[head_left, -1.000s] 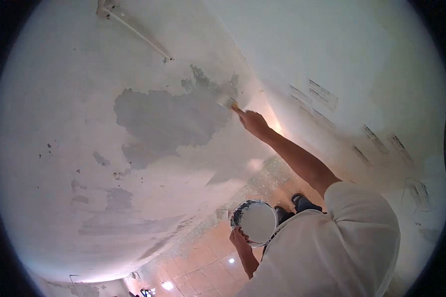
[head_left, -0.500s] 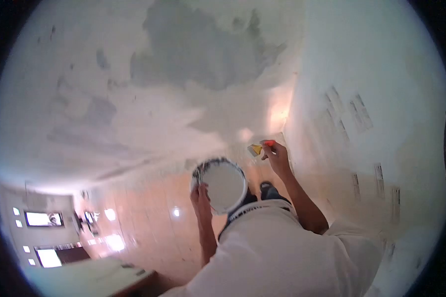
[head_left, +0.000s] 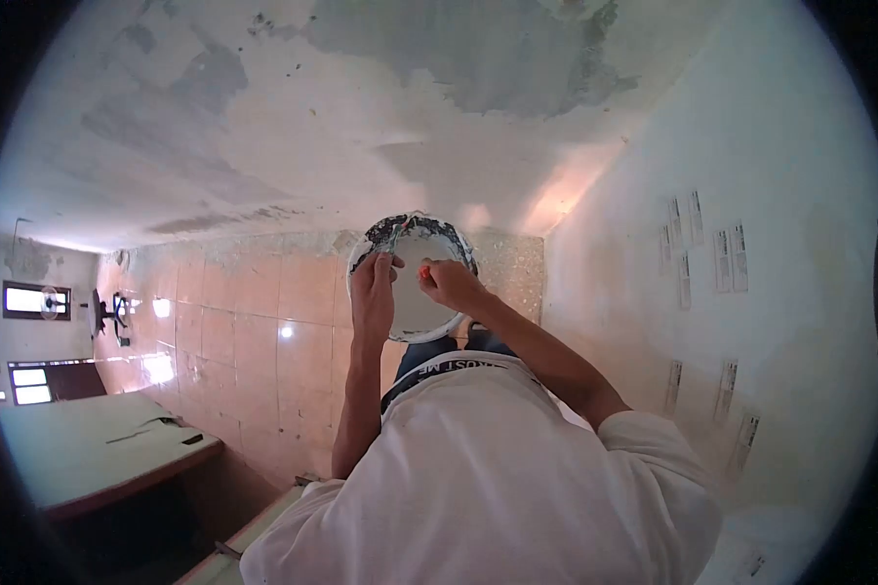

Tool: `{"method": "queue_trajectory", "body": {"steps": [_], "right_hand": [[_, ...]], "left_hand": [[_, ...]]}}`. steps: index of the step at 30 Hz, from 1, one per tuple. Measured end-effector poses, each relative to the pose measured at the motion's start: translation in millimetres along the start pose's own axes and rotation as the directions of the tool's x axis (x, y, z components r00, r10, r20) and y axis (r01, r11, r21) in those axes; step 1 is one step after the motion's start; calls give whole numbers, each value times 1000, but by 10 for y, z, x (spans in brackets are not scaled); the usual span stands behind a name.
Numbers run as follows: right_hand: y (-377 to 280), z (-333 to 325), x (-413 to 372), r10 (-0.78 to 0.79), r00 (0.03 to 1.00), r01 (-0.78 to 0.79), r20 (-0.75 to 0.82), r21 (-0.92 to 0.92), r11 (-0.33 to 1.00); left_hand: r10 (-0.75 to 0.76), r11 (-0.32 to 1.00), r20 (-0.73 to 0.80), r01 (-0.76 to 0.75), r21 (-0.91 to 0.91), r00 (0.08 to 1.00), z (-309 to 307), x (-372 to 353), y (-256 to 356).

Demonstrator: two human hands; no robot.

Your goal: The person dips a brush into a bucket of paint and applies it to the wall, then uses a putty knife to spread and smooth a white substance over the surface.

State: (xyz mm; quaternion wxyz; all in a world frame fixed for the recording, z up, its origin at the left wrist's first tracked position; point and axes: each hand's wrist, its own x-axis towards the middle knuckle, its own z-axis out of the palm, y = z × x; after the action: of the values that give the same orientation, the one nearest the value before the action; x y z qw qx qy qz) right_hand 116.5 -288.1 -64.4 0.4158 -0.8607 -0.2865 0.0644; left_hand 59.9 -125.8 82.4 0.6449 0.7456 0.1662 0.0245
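The bucket [head_left: 449, 230] sits in front of the person's waist, above the tiled floor [head_left: 254, 341], its rim and inner wall heavily smeared with dark and whitish residue, its pale contents [head_left: 415, 304] visible. The left hand [head_left: 372, 285] is at the bucket's left side, fingers curled over the rim and apparently gripping it. The right hand [head_left: 455, 286] is over the bucket's opening, fingers closed narrowly around a red handle [head_left: 425, 274]; the working end of that tool is hidden, so its contact with the contents cannot be confirmed. Beyond the bucket stands a wall with a grey patch [head_left: 478, 63]; to its right, a second wall [head_left: 800, 322] bears printed strips. In this inspector's judgement, good practice calls for a firm left grip with the bucket level, a light right grip near the handle's base, and a shallow, even load. Any excess is best scraped off against the inner wall, clear of the left fingers, since crusted residue could crumble into the contents and an overloaded tool could drip.
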Motion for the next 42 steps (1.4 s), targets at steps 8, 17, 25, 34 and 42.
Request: {"method": "queue_trajectory", "body": {"steps": [8, 17, 25, 34, 42], "right_hand": [[422, 419, 126, -40, 998, 47, 45, -151, 987], [219, 269, 59, 18, 1000, -18, -8, -43, 999], [-14, -617, -411, 387, 890, -222, -240, 512, 830], [302, -722, -964, 382, 923, -294, -57, 537, 791], [181, -624, -829, 144, 990, -137, -10, 249, 959]], "left_hand": [[-16, 1000, 5, 16, -5, 1000, 83, 0, 76], [-46, 999, 61, 48, -23, 997, 52, 4, 89], [-75, 997, 54, 75, -5, 996, 14, -4, 30], [-142, 990, 62, 142, 0, 988, -2, 7, -15], [-35, 999, 39, 33, 35, 999, 18, 16, -151]]}}
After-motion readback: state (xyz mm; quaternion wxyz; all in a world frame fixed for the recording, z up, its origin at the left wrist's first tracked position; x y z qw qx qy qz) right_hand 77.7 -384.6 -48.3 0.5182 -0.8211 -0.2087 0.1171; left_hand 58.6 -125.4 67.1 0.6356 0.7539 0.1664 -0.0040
